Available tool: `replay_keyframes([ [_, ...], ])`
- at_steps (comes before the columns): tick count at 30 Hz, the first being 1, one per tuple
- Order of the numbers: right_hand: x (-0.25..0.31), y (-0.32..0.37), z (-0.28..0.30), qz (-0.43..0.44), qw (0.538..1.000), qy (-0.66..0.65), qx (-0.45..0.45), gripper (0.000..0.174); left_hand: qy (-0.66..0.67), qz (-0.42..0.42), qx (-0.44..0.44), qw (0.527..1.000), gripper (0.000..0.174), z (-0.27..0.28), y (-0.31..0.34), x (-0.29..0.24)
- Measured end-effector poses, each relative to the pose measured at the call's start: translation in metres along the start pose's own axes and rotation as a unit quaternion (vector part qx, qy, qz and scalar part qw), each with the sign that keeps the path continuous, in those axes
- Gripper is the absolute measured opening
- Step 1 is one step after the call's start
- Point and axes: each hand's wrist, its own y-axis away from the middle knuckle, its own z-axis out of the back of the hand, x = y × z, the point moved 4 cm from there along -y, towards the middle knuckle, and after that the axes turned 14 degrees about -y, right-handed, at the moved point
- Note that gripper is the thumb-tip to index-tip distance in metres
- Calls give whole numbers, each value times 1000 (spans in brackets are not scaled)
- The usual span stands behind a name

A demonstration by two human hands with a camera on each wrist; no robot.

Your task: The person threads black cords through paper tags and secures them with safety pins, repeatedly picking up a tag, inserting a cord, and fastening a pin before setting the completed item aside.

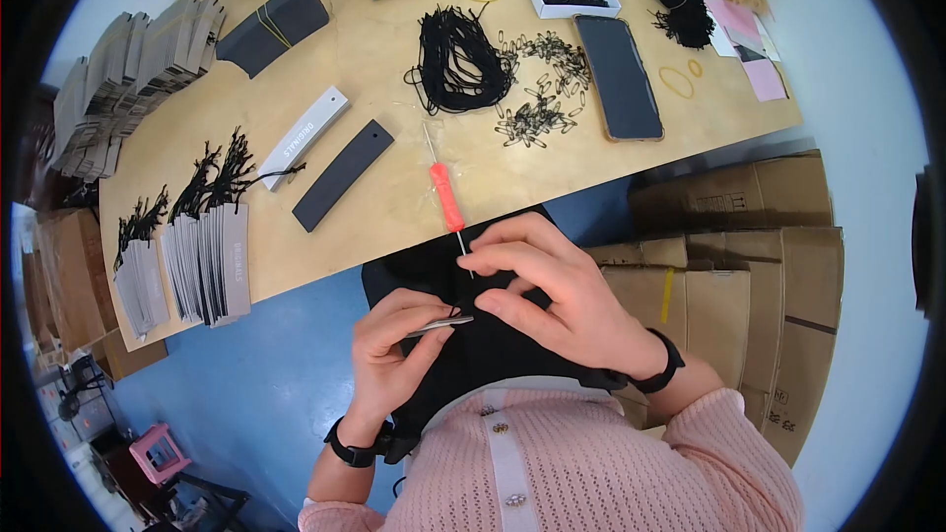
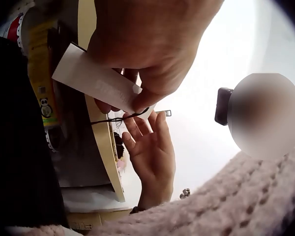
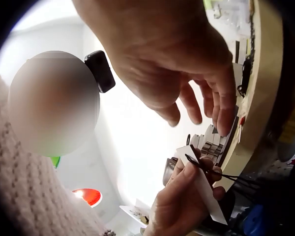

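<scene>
Pinching the tag (image 2: 99, 87) off the table's (image 1: 370, 207) near edge, the left hand (image 1: 389, 350) could lose the cord (image 2: 120, 118) by slackening; the right hand (image 1: 557, 300) hangs loosely spread, empty.

Left fingers (image 1: 396, 307) pinching tag (image 1: 448, 323), phone (image 1: 620, 79) beyond

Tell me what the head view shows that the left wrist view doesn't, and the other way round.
Only the head view shows the smartphone, the red-handled tool and the white box of black pieces.

Only the left wrist view shows the yellow package with a panda picture, and the pale lettering on the held gray tag.

Both show the left hand holding that tag, the right hand close by, and the pink knit cardigan.
</scene>
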Motion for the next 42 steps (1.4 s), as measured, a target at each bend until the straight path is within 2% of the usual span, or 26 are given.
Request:
replay_keyframes([
  [2,1,-8,-3,-18,998,3,58,23,-24,-20,15,999,20,4,-3,-8],
  [3,-5,-12,-5,-1,993,46,109,18,-48,-39,29,998,19,4,-4,-12],
  [4,-7,-14,-3,1,993,47,109,18,-49,-40,29,998,19,6,-4,-13],
  [6,-14,-17,-2,-67,989,-49,126,11,-45,-4,56,997,18,8,-5,-12],
  [7,-17,-15,-2,-165,962,-196,90,15,-47,-3,52,998,18,10,-4,-9],
  [8,-17,-14,1,-165,962,-196,93,15,-11,8,66,998,19,12,-3,-4],
  [10,-23,-7,2,-262,903,-291,175,24,24,20,80,996,19,17,-2,0],
  [12,-22,0,0,-263,887,-318,208,26,64,32,107,992,17,21,-5,-1],
  [13,-18,3,-1,-265,879,-303,256,25,64,32,107,992,17,22,-5,-5],
  [14,-14,5,-3,-266,869,-286,303,23,125,63,115,984,16,21,-6,-9],
  [15,-11,3,-3,-235,891,-205,331,21,185,93,122,971,15,19,-6,-10],
  [16,-12,2,-2,-234,891,-204,330,21,185,93,123,971,15,19,-7,-10],
  [18,-6,0,-5,-81,907,-132,392,17,214,110,162,957,14,17,-7,-8],
  [19,-6,-1,-5,-23,935,-60,348,18,213,110,162,957,14,17,-7,-9],
  [20,-7,-1,-6,-23,936,-61,347,18,241,137,160,948,15,17,-7,-9],
  [22,-17,-5,-2,-103,953,68,275,22,268,162,159,936,16,15,-8,-10],
  [24,-19,-7,-5,-119,948,102,277,26,260,173,154,938,15,14,-10,-10],
  [26,-15,-8,-9,-99,934,216,268,25,248,184,151,939,15,13,-10,-11],
  [30,-18,-6,-12,-54,943,242,221,24,226,191,153,943,15,12,-10,-9],
  [32,-15,-8,-13,-28,967,193,163,25,217,187,151,946,15,13,-11,-9],
  [36,-18,-9,-19,-43,975,134,171,18,216,177,151,948,14,13,-10,-6],
  [38,-28,-7,-21,-91,983,25,156,12,221,186,148,946,15,15,-9,-8],
  [39,-27,-6,-20,-89,983,25,158,12,226,195,144,943,17,17,-9,-9],
  [40,-28,-5,-15,-118,985,-39,122,10,225,194,141,944,17,18,-8,-11],
  [42,-33,-3,-8,-161,966,-196,46,11,182,245,127,944,23,21,-4,-11],
])
